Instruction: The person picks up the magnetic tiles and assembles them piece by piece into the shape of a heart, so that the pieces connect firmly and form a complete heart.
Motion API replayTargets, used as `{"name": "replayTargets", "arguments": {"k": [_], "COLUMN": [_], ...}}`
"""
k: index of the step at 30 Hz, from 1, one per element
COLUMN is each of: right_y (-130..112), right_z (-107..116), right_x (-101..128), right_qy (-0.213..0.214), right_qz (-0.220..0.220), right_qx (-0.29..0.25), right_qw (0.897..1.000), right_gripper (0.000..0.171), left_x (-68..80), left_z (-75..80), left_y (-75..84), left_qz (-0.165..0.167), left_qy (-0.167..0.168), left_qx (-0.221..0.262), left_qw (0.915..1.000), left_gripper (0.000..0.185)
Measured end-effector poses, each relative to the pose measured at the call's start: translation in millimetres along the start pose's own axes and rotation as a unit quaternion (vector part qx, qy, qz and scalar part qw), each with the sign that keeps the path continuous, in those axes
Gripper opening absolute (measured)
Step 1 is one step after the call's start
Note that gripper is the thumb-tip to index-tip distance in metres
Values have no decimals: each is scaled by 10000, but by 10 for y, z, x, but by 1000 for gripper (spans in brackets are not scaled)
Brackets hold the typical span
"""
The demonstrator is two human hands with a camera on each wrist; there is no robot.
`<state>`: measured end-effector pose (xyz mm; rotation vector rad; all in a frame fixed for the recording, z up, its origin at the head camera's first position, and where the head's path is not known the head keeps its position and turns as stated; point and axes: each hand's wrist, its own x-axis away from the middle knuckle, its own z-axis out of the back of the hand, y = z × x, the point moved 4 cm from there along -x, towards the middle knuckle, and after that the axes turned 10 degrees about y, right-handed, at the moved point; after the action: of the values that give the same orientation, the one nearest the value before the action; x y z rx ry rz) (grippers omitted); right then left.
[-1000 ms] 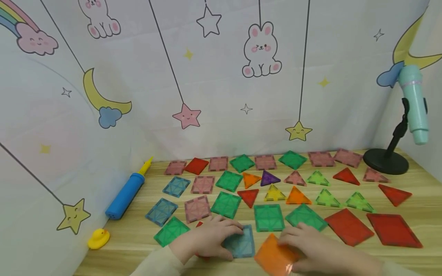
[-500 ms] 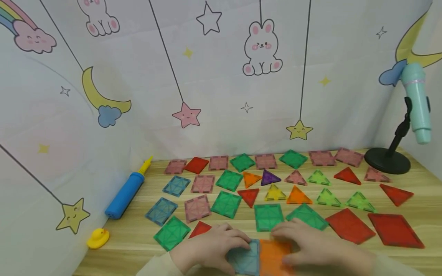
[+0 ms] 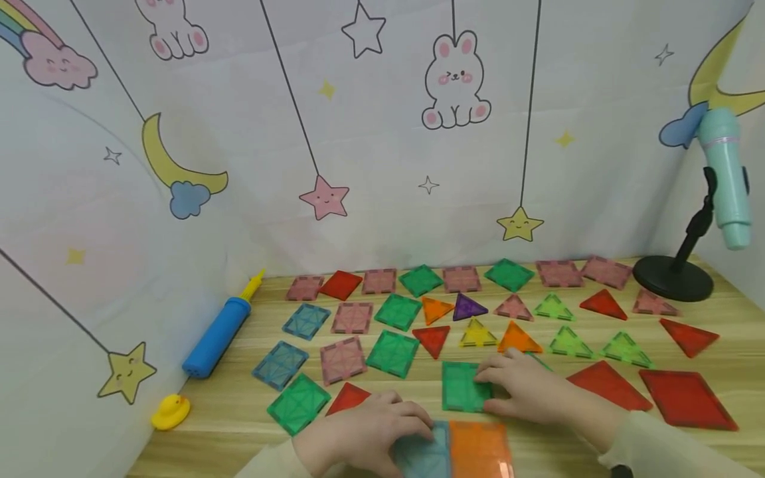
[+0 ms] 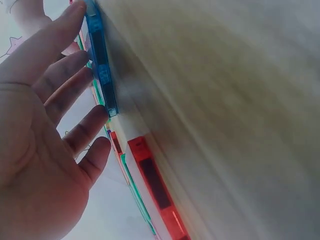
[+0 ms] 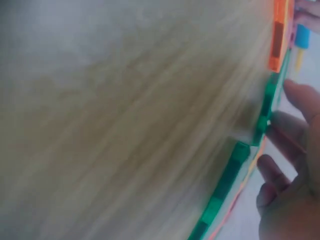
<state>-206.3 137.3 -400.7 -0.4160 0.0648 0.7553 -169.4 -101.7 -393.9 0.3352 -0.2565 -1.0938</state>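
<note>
In the head view, a blue square magnetic tile (image 3: 431, 453) lies flat on the table, edge against edge with an orange square magnetic tile (image 3: 480, 448). My left hand (image 3: 373, 428) rests at the blue tile's left side. The left wrist view has its fingers loosely spread along the blue tile (image 4: 102, 62). Farther back, my right hand (image 3: 526, 388) touches the right part of a green square magnetic tile (image 3: 459, 388) with extended fingers. From the right wrist, the fingertips lie by the green tile's edge (image 5: 265, 112). My right hand partly covers another green tile behind it.
Several rows of coloured square and triangular tiles spread behind the hands, with a red square tile (image 3: 687, 398) at right. A microphone on a black stand (image 3: 672, 277) stands back right. A blue pump (image 3: 216, 337) and a yellow duck (image 3: 170, 412) lie left, by the fabric wall.
The orange tile came down beside the blue tile, which slid nearer to me. My right hand let go of the orange tile and moved to the green square, which has shifted slightly nearer.
</note>
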Motion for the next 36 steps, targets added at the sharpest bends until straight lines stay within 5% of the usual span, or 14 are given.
{"name": "replayTargets", "arguments": {"k": [4, 7, 11, 15, 21, 28, 33, 36], "right_y": [-18, -28, -46, -44, -31, -21, -34, -25], "right_z": [18, 22, 22, 6, -5, -11, -7, 27], "right_x": [70, 104, 129, 142, 142, 153, 168, 184], "right_qy": [-195, -270, -224, -209, -225, -219, -131, -160], "right_qz": [-63, -145, -105, -52, -25, -59, 35, -38], "right_qx": [-272, -358, -312, -235, -205, -157, -85, -218], "right_qw": [9994, 9989, 9992, 9995, 9995, 9996, 9999, 9996], "right_gripper": [42, 47, 54, 56, 57, 59, 60, 62], "left_x": [-8, 3, 37, 38, -23, -108, -133, -137], "left_z": [56, 132, 231, 239, 180, 102, 76, 77], "left_y": [-91, -260, -507, -608, -487, -250, -159, -140], "left_qz": [179, 746, 1713, 2059, 1788, 803, 664, 652], "left_qy": [216, 585, 1050, 975, 419, 53, -195, -38], "left_qx": [211, 191, -228, -542, -418, 114, 634, 524], "left_qw": [9994, 9953, 9793, 9722, 9821, 9967, 9956, 9965], "left_gripper": [49, 53, 58, 62, 62, 57, 55, 56]}}
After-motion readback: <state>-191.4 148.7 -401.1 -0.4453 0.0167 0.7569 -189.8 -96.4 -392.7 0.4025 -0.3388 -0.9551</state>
